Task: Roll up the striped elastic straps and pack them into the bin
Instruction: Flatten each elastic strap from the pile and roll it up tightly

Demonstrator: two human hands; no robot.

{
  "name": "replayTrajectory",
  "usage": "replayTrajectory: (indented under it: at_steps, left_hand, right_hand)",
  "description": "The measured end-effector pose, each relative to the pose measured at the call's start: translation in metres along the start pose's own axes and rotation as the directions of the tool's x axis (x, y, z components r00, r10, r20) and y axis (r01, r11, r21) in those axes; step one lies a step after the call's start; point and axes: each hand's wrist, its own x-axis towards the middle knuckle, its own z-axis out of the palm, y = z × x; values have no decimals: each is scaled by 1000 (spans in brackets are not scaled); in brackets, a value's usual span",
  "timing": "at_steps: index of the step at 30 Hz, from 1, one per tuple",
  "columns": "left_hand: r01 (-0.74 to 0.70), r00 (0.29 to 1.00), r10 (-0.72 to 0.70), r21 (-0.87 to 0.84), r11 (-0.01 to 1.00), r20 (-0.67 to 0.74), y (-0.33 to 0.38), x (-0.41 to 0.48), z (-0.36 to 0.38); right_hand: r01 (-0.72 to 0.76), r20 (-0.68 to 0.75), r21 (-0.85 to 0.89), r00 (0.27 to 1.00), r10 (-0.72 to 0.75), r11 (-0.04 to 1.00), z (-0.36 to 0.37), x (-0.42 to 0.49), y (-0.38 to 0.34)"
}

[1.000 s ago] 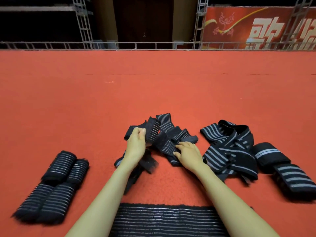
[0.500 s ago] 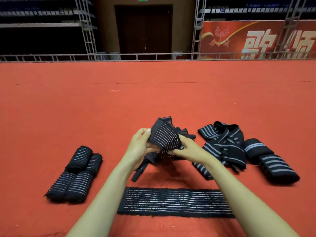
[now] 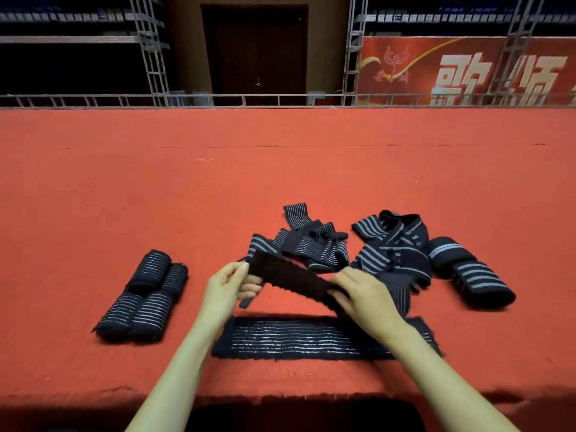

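Thumb and fingers of your left hand (image 3: 228, 289) pinch one end of a strap (image 3: 290, 275); your right hand (image 3: 367, 297) curls round the other. Both hover over the table (image 3: 280, 182), strap stretched between them above a flat strap (image 3: 296, 338).

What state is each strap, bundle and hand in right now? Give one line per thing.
Held strap: unrolled, lifted, stretched between both hands.
Left hand: pinches the strap's end.
Right hand: grips the strap further along.
Flat strap: laid out straight, unrolled.
Left rolls: rolled, side by side.
Middle pile: loose, tangled.
Right pile: loose, tangled.
Right rolls: rolled.
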Motion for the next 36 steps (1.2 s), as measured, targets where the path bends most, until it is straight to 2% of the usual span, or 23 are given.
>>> replayTrajectory:
  at_steps: [4, 7, 12, 17, 20, 23, 26, 29, 32, 36]
  left_hand:
    - [127, 992, -127, -14, 992, -2, -13, -14, -7]
    - [160, 987, -160, 53, 986, 8, -21, -21, -11]
    - [90, 995, -75, 229, 969, -71, -28, -27, -16]
    - [32, 998, -1, 454, 891, -68, -32, -33, -26]
    - [17, 998, 27, 606, 795, -63, -37, -42, -25]
    - [1, 996, 62, 695, 719, -66, -44, -47, -23]
    - [-28, 993, 105, 724, 689, -61, -45, -49, -20]
    - [-31, 992, 114, 736, 677, -63, -49, -51, -18]
    - [-14, 991, 105, 725, 689, -80, -54, -52, -18]
    - [2, 990, 99, 724, 690, -97, -56, -52, -18]
  right_hand:
    - [-30, 112, 86, 993, 20, 996, 3, -39, -14]
    - [-101, 182, 86, 980, 84, 991, 0, -53, -16]
    - [-222, 386, 73, 905, 178, 972, -8, -64, 1]
    - [-373, 556, 239, 809, 188, 897, -26, -69, 9]
    - [-458, 521, 259, 808, 276, 850, -25, -74, 19]
    - [-471, 462, 118, 805, 372, 874, -19, -80, 30]
    - [-534, 387, -37, 771, 505, 845, -20, -82, 34]
    - [-672, 314, -220, 637, 704, 707, -27, -85, 40]
    - [-773, 265, -294, 500, 825, 563, -34, -90, 45]
    - [-850, 185, -177, 466, 865, 496, -39, -97, 47]
